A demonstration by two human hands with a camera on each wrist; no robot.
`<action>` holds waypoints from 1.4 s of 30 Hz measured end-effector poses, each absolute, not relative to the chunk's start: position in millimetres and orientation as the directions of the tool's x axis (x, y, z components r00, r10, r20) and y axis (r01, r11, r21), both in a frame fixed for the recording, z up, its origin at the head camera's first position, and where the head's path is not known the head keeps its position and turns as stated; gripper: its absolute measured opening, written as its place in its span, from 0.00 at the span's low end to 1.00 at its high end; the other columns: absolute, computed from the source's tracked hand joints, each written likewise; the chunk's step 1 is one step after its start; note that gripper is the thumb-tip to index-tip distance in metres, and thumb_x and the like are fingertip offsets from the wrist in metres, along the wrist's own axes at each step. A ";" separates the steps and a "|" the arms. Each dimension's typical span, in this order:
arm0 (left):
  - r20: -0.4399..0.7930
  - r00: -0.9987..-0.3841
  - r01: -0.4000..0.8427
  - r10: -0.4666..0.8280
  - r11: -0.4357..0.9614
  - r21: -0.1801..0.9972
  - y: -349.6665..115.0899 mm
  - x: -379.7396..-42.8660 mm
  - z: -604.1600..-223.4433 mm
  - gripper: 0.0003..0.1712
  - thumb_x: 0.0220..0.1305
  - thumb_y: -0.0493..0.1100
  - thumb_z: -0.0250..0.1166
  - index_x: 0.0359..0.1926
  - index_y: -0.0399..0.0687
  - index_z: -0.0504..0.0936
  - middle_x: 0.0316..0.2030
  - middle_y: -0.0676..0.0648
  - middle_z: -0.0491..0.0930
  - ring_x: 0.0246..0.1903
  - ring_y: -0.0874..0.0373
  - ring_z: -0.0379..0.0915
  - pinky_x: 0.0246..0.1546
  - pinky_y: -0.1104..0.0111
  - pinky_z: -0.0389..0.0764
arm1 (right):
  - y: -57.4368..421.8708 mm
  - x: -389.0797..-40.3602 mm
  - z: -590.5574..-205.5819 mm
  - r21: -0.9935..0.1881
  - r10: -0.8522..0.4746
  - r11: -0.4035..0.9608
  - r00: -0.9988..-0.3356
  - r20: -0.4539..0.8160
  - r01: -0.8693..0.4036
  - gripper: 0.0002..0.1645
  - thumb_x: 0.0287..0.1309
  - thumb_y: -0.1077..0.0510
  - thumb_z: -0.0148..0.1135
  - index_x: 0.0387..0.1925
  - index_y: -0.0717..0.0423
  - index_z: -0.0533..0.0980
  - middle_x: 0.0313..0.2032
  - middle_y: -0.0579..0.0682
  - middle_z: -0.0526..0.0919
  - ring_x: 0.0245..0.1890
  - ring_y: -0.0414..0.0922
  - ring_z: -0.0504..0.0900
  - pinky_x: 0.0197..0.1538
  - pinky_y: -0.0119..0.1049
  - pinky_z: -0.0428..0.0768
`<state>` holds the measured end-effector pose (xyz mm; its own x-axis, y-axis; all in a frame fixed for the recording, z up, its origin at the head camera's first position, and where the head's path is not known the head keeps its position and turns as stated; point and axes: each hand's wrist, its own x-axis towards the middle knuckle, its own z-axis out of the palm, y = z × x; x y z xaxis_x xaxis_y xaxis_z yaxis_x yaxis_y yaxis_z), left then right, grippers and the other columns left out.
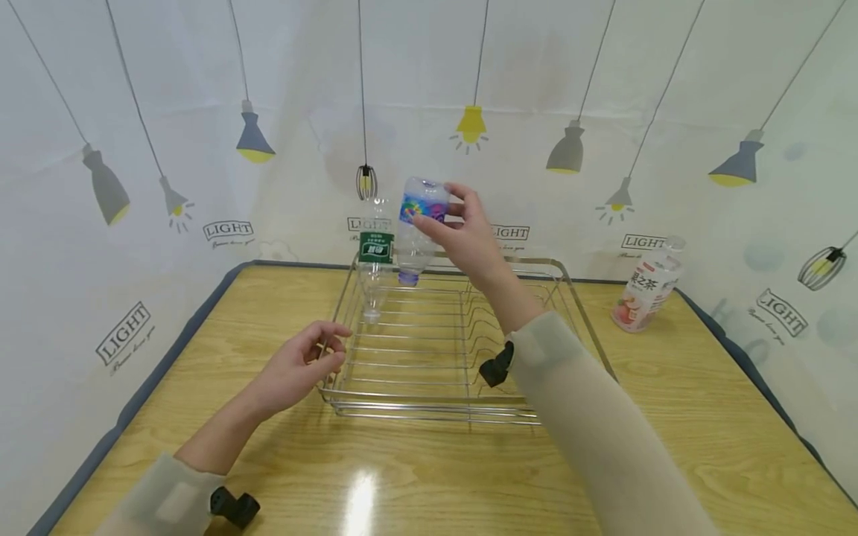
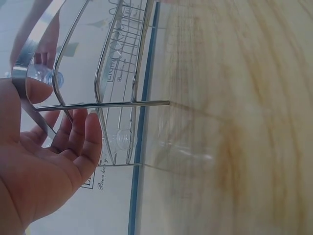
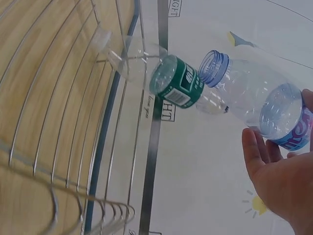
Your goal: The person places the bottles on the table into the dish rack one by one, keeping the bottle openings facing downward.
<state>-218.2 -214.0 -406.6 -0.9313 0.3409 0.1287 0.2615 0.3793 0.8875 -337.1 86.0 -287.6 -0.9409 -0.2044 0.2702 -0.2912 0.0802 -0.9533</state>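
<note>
My right hand (image 1: 469, 238) holds a clear plastic bottle (image 1: 417, 246) with a blue-purple label, tipped mouth-down over the back left of a wire dish rack (image 1: 462, 402). In the right wrist view, the fingers are round the labelled base of this bottle (image 3: 244, 93), and its blue neck is uncapped. Beside it, a clear bottle with a green label (image 1: 376, 248) stands upside down in the rack's back left corner, its white-capped neck low among the wires. At the rack's left front, my left hand (image 1: 298, 365) grips the rim, thumb and fingers about the flat metal band (image 2: 20, 73).
A bottle with a white and pink label (image 1: 646, 286) leans on the wooden table (image 1: 684, 417) at the right, near the back edge. Wavy wire dividers (image 1: 479, 327) run along the rack's right side. A lamp-printed cloth (image 1: 415, 89) hangs behind the table.
</note>
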 end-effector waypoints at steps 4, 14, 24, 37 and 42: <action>0.129 -0.932 0.258 0.340 0.368 0.893 -214.2 -218.9 -408.3 0.21 0.82 0.40 0.62 0.69 0.40 0.75 0.49 0.39 0.79 0.43 0.55 0.79 0.42 0.67 0.83 | 74.9 -342.4 -293.8 -0.958 -0.189 0.059 -0.946 0.265 -0.280 0.50 0.71 0.50 0.75 0.84 0.45 0.57 0.71 0.58 0.72 0.65 0.55 0.80 0.71 0.55 0.82; 0.120 -0.933 0.245 0.340 0.355 0.902 -214.8 -218.5 -408.4 0.22 0.81 0.40 0.62 0.70 0.41 0.75 0.50 0.40 0.79 0.44 0.56 0.78 0.41 0.67 0.82 | 62.4 -355.2 -305.1 -0.968 -0.128 0.060 -0.963 0.235 -0.244 0.51 0.70 0.45 0.75 0.84 0.40 0.57 0.71 0.55 0.72 0.66 0.53 0.80 0.71 0.52 0.81; 0.124 -0.930 0.249 0.347 0.344 0.905 -215.2 -219.2 -408.6 0.21 0.81 0.39 0.63 0.69 0.40 0.75 0.50 0.39 0.79 0.43 0.56 0.78 0.40 0.68 0.83 | 58.5 -366.7 -318.4 -0.976 -0.122 0.044 -0.971 0.208 -0.214 0.53 0.70 0.46 0.76 0.85 0.40 0.56 0.71 0.56 0.71 0.66 0.54 0.79 0.70 0.50 0.82; 0.118 -0.930 0.248 0.348 0.359 0.900 -214.8 -218.2 -407.7 0.21 0.82 0.40 0.62 0.70 0.40 0.76 0.50 0.38 0.79 0.44 0.56 0.79 0.40 0.67 0.83 | 65.1 -374.3 -341.0 -0.980 -0.121 0.108 -0.981 0.152 -0.165 0.53 0.70 0.48 0.75 0.86 0.41 0.55 0.74 0.58 0.69 0.67 0.56 0.78 0.73 0.56 0.80; 0.126 -0.928 0.257 0.351 0.356 0.899 -214.8 -218.2 -406.5 0.21 0.83 0.40 0.62 0.71 0.40 0.75 0.50 0.39 0.79 0.44 0.57 0.80 0.40 0.67 0.83 | 68.4 -377.6 -348.0 -0.969 -0.126 0.207 -0.986 0.111 -0.135 0.54 0.70 0.47 0.75 0.86 0.43 0.54 0.74 0.58 0.71 0.66 0.56 0.80 0.71 0.54 0.81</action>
